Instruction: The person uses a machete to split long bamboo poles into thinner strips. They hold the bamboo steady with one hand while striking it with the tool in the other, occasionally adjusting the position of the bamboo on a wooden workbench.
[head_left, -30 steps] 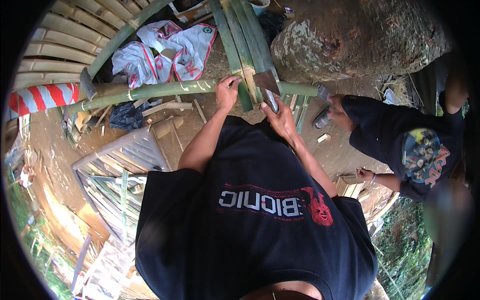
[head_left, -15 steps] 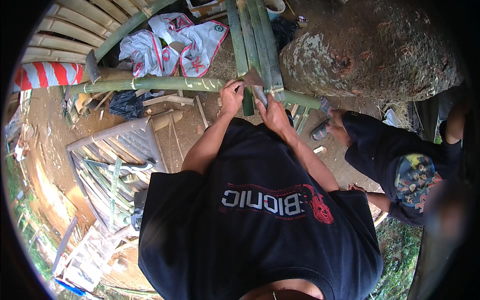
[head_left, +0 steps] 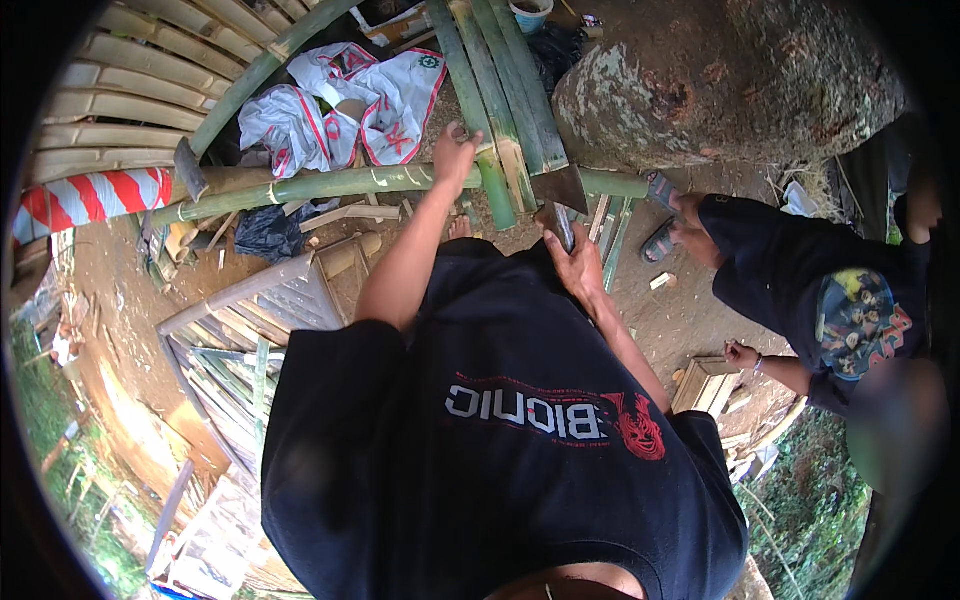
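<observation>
We see the right hand [head_left: 580, 262] gripping the bladed tool [head_left: 558, 188] near the bamboo strips [head_left: 495, 100], which lie across the green pole [head_left: 330, 186]. The left hand [head_left: 457, 157] is curled beside them; whether it pinches, we cannot tell.

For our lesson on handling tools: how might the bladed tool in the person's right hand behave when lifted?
The bladed tool is probably stiff, as its broad, dark blade looks flat. It likely feels blade-heavy, since the blade flares wider than the handle. The handle's shiny surface might be slippery.
</observation>
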`<state>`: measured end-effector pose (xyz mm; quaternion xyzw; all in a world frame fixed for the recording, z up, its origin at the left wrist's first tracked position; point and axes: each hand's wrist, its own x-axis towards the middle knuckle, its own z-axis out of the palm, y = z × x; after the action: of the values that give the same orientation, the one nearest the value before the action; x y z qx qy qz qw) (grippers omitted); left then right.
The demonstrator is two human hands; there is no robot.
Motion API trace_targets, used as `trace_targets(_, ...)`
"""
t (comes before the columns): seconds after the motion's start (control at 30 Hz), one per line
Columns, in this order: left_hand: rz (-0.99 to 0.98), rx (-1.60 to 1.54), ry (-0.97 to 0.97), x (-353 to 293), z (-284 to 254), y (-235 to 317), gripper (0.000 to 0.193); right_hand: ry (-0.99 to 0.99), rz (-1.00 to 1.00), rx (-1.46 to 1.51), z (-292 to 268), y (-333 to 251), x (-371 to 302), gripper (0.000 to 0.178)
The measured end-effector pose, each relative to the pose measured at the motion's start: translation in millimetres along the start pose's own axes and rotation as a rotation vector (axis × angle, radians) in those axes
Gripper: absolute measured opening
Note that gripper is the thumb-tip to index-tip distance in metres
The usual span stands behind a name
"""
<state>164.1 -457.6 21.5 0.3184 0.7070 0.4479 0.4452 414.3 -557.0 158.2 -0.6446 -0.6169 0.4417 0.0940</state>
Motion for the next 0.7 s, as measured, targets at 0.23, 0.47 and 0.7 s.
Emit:
trace_targets(0.23,-0.357,-0.143,-0.432,27,-14,21,0.023,0.147,0.080,0.145,44,14,-8,0.039)
trace_targets(0.47,-0.363,-0.057,-0.405,36,-11,16,0.020,0.185,0.036,0.225,88,17,19,0.046)
trace_targets(0.7,-0.345,-0.096,-0.425,38,-13,4,0.023,0.255,0.047,0.371,110,20,27,0.038)
